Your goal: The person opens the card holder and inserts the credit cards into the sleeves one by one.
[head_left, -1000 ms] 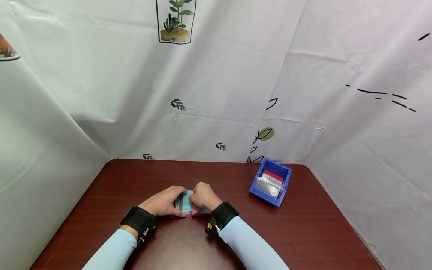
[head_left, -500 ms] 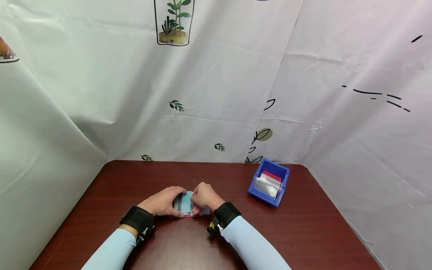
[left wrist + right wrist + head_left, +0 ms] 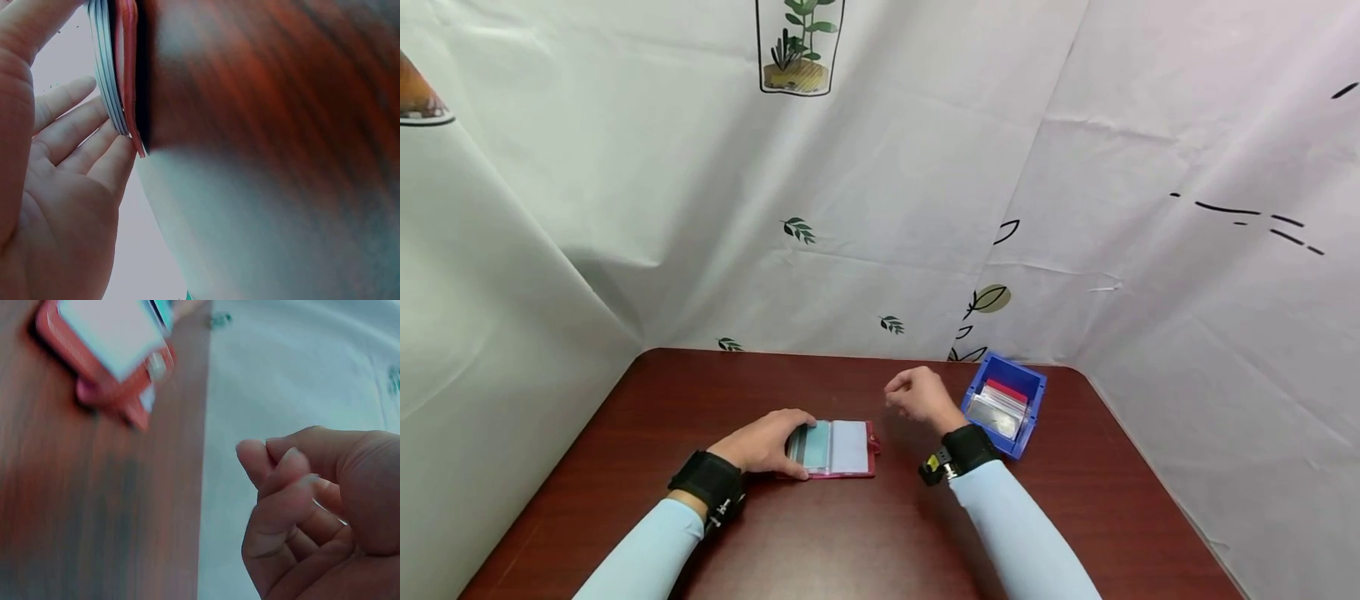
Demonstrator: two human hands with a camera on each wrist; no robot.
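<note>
A red card holder [image 3: 871, 462] lies unfolded on the table, with a light blue card [image 3: 817, 446] in its left side and a pale page [image 3: 850, 446] on the right. My left hand [image 3: 767, 442] grips the left side, thumb at the near edge and fingers at the far edge. The left wrist view shows the left hand [image 3: 69, 181] against a stack of thin sleeves [image 3: 107, 75] and the red cover [image 3: 129, 81]. My right hand [image 3: 921, 396] is raised between holder and box. In the right wrist view the right hand [image 3: 312, 512] has loosely curled fingers and holds nothing.
A blue box [image 3: 1026, 429] stands at the right back of the brown table [image 3: 820, 542]. Inside it are several clear-sleeved cards [image 3: 997, 410] and a red piece [image 3: 1007, 389]. White printed cloth [image 3: 880, 167] hangs behind and at both sides.
My right hand has lifted off the card holder and moved right and back toward the blue box, exposing the pale right page and red clasp. My left hand keeps its grip on the holder.
</note>
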